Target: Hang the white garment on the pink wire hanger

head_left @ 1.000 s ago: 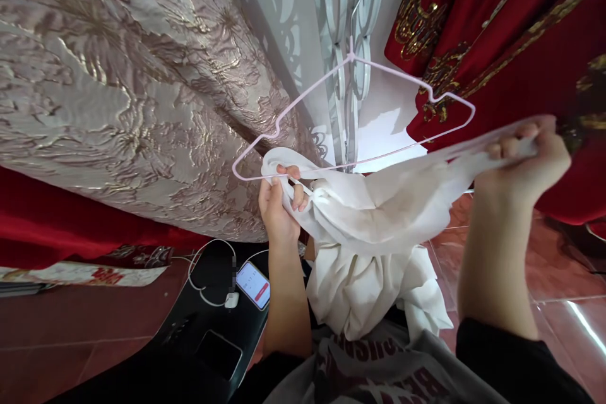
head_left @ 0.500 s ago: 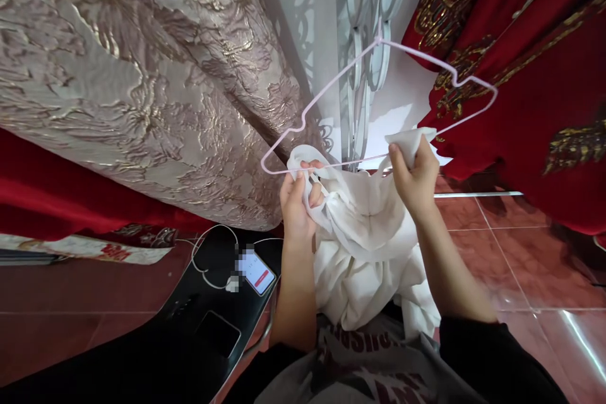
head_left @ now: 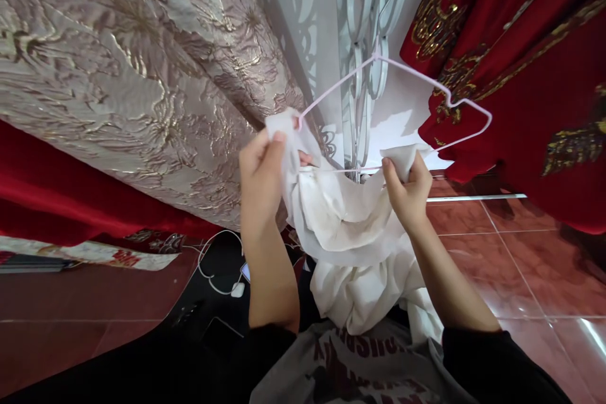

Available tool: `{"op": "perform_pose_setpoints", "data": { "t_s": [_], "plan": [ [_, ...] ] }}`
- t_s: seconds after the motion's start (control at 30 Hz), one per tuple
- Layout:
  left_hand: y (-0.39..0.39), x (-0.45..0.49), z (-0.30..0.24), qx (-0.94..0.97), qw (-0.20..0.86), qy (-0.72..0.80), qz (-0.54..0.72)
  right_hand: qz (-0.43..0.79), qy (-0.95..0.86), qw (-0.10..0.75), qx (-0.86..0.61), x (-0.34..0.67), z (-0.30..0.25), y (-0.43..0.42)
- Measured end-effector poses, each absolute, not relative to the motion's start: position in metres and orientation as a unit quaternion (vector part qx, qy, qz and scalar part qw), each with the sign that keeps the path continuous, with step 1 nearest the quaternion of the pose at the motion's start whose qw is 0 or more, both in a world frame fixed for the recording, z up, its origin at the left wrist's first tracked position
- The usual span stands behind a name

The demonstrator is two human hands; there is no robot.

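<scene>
A white garment [head_left: 350, 214] hangs in loose folds between my hands, its lower part bunched near my lap. My left hand [head_left: 265, 170] grips one side of it, and that cloth now covers the left end of a pale pink wire hanger [head_left: 421, 77]. My right hand [head_left: 409, 186] pinches a fold on the other side, over the hanger's bottom bar. The hanger's right shoulder is bare. Its hook points up toward a white metal stand, and its left corner is hidden under cloth.
Behind the hanger stands the white scrollwork stand [head_left: 364, 76]. Patterned pink-gold fabric [head_left: 142, 76] hangs at left, red gold-trimmed cloth [head_left: 521, 76] at right. A black seat [head_left: 189, 315] with a white cable [head_left: 201, 265] and a phone is at lower left, over red floor tiles [head_left: 534, 265].
My left hand has moved up and left, drawing the garment over the left end of the hanger. The hanger and my right hand have dropped slightly.
</scene>
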State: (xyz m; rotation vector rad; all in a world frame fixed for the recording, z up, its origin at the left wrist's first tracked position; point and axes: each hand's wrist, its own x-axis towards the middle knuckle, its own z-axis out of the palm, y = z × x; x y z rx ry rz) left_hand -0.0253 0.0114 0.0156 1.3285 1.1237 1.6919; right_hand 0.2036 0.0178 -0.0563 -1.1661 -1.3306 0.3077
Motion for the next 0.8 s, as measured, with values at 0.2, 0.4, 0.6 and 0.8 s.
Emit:
{"op": "perform_pose_setpoints", "data": {
  "t_s": [0.2, 0.4, 0.6, 0.8],
  "plan": [
    [0.032, -0.018, 0.02, 0.616, 0.182, 0.493, 0.587, 0.22, -0.543, 0.642, -0.495, 0.21, -0.04, 0.006],
    [0.043, -0.031, 0.013, 0.591, 0.164, 0.448, 0.651, 0.371, -0.345, 0.724, -0.468, 0.274, -0.029, 0.025],
    [0.043, -0.036, 0.015, 0.601, 0.165, 0.435, 0.65, 0.382, -0.389, 0.696, -0.468, 0.355, 0.004, 0.062],
    [0.036, -0.03, 0.016, 0.589, 0.216, 0.442, 0.642, 0.36, -0.547, 0.558, -0.509, 0.333, 0.054, 0.077]
  ]
}}
